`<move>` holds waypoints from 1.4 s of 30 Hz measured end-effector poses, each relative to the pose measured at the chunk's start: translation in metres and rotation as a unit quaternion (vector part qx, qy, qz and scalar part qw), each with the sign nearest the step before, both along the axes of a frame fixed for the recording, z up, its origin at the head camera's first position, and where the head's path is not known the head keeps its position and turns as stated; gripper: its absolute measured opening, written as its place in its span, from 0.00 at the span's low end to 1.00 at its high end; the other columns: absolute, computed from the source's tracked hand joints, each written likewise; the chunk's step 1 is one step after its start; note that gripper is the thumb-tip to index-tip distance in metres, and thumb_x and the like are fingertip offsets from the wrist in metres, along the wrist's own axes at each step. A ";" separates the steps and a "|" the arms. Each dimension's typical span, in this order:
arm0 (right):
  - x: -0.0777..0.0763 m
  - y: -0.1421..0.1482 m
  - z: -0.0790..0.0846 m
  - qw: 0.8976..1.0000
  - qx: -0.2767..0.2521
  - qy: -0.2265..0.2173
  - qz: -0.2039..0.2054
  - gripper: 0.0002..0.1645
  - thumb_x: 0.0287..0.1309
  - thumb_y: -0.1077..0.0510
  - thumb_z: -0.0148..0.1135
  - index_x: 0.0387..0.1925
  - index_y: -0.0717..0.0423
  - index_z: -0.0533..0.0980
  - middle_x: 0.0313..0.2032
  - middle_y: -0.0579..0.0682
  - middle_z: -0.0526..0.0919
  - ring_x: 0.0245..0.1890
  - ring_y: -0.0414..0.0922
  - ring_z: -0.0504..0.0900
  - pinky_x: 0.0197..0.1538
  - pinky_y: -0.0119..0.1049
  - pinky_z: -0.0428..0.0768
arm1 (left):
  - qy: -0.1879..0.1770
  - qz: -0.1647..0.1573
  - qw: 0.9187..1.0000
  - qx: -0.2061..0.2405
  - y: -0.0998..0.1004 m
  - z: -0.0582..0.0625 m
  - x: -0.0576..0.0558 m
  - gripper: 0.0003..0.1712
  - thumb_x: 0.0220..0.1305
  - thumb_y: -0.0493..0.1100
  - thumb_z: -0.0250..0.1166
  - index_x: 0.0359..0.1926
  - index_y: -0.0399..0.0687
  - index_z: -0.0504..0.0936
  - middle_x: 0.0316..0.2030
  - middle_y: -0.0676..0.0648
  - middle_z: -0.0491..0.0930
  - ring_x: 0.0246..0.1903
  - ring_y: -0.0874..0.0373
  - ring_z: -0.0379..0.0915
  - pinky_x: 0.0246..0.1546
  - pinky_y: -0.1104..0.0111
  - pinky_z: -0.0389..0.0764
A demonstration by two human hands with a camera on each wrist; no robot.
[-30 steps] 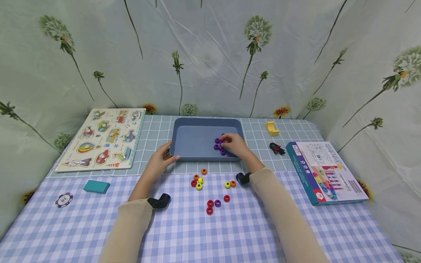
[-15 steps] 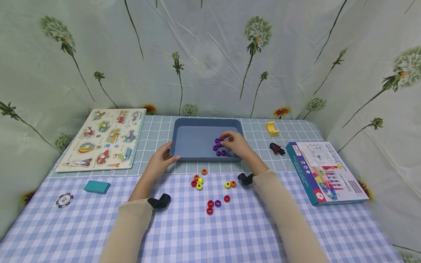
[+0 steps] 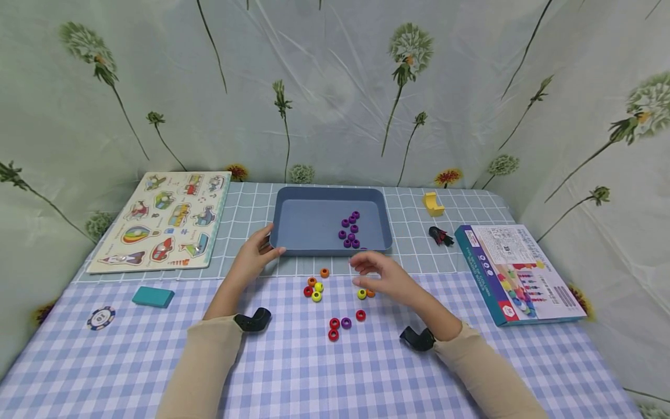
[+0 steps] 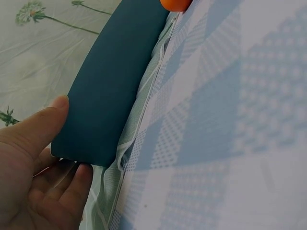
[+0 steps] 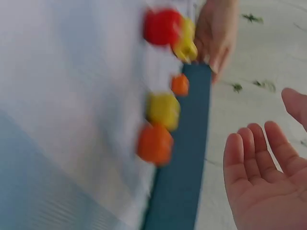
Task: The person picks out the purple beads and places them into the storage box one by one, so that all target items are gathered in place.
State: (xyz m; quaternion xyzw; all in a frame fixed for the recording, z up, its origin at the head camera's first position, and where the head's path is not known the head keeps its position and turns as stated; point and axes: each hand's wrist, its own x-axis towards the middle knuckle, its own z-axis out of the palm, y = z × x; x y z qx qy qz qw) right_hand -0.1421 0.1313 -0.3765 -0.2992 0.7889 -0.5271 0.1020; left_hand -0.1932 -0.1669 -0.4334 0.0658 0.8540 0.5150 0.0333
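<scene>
A blue-grey tray (image 3: 314, 224) lies on the tablecloth, with several purple beads (image 3: 354, 228) in its right half. At the tray's front left corner my left hand (image 3: 253, 253) grips the edge; in the left wrist view its thumb (image 4: 60, 108) and fingers lie on two sides of the corner. My right hand (image 3: 384, 276) holds nothing, its fingers parted and gently bent, in front of the tray. Below it are a yellow bead (image 3: 362, 294) and a partly hidden orange bead. Further left sits a group of red, orange and yellow beads (image 3: 316, 296).
Nearer me lie several red beads (image 3: 333, 335) and one purple bead (image 3: 346, 323). Left stand a picture puzzle board (image 3: 162, 224), a teal block (image 3: 153, 297) and a poker chip (image 3: 101, 318). Right are a boxed toy (image 3: 518, 273), a yellow piece (image 3: 433, 205) and a black-red object (image 3: 441, 236).
My right hand has left the purple beads in the tray and come back toward me over the tablecloth, its fingers parting. My left hand stays on the tray corner.
</scene>
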 end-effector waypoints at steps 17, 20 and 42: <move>0.025 -0.002 -0.053 0.977 0.165 0.016 0.131 0.13 0.45 0.53 0.59 0.37 0.44 0.72 0.37 0.36 0.73 0.39 0.34 0.69 0.46 0.28 0.69 | -0.009 -0.001 1.000 -0.003 0.001 0.002 0.002 0.44 0.47 0.55 0.58 0.62 0.50 0.48 0.60 0.44 0.46 0.55 0.47 0.51 0.50 0.63 0.64; 0.025 -0.004 -0.051 0.974 0.180 0.032 0.133 0.11 0.47 0.53 0.58 0.36 0.43 0.73 0.36 0.35 0.72 0.38 0.32 0.69 0.45 0.27 0.70 | -0.010 0.001 1.000 -0.001 0.001 0.003 0.002 0.44 0.47 0.55 0.58 0.62 0.50 0.48 0.60 0.44 0.46 0.55 0.48 0.51 0.51 0.63 0.64; -0.083 -0.009 -0.022 0.991 -0.026 -0.041 -0.121 0.15 0.48 0.61 0.56 0.40 0.61 0.72 0.38 0.52 0.74 0.35 0.43 0.73 0.38 0.31 0.75 | -0.003 0.003 1.000 0.001 0.001 0.001 0.002 0.43 0.47 0.55 0.58 0.62 0.50 0.48 0.60 0.44 0.46 0.55 0.48 0.50 0.51 0.63 0.63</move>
